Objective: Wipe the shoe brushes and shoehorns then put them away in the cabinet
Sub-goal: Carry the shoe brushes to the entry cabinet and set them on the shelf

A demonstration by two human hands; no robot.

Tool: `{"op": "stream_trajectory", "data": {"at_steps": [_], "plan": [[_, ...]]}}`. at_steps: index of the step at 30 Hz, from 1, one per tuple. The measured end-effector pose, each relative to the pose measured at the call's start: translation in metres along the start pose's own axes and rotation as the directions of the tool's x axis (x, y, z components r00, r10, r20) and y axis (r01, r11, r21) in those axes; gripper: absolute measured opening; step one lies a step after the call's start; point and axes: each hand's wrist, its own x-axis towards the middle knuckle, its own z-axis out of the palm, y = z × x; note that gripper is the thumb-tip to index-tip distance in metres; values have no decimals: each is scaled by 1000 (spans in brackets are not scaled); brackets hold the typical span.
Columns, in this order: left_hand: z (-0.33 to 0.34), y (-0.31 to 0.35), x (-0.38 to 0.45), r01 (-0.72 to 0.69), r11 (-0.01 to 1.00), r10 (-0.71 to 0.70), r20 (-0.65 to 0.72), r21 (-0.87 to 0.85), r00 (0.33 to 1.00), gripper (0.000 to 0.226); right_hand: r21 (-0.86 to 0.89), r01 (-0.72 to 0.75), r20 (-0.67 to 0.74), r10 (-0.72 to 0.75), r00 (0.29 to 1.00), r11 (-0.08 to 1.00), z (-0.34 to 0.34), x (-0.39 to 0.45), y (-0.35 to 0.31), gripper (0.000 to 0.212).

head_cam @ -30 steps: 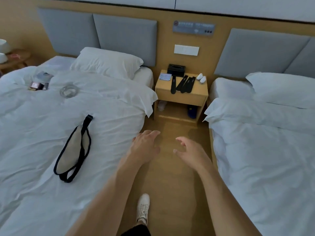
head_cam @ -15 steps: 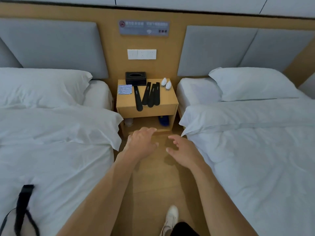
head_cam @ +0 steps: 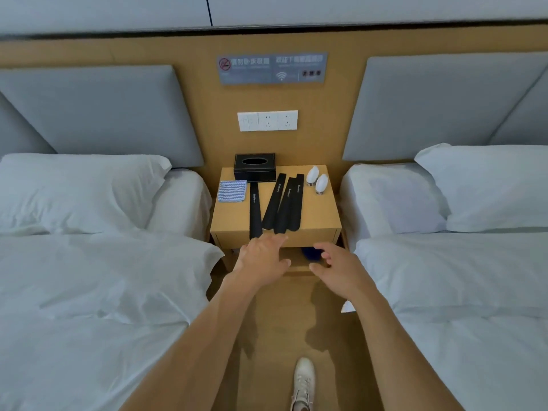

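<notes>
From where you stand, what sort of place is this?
Most likely a twin hotel room: two white-made beds flank a wooden nightstand, and above it a wall sign shows no-smoking and Wi-Fi symbols.

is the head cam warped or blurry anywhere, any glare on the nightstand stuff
Head view: wide-angle bending bows the headboard panels and beds outward; the wall sign text is soft and unreadable; light is dim, even and bluish; no glare on the shoehorns or shoe brushes; faint arm shadows on the floor.

I'm in a hotel room: twin beds with white linen, grey headboards, a nightstand between, and a no-smoking and Wi-Fi sign above.
</notes>
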Motion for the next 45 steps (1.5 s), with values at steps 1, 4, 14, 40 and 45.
{"op": "stream_trajectory", "data": {"at_steps": [1,4,14,40,45], "plan": [[-1,2,19,6,1000,-6,-6,3,1000,60,-8,7,0,-7,1000,1000,-9,20,1,52],[-2,9,67,16,1000,-16,18,-8,1000,59,4,20,1,-20,1000,1000,-27,69,6,49],[-3,13,238,31,998,-25,112,-53,993,56,106,-142,-29,146,989,984,-63,220,26,41],[81,-22,601,346,852,-89,541,-394,836,68,643,-597,200,648,735,479,-66,551,92,45],[110,-23,636,440,778,-170,524,-448,834,67,676,-616,252,658,709,405,-49,593,112,52]]}}
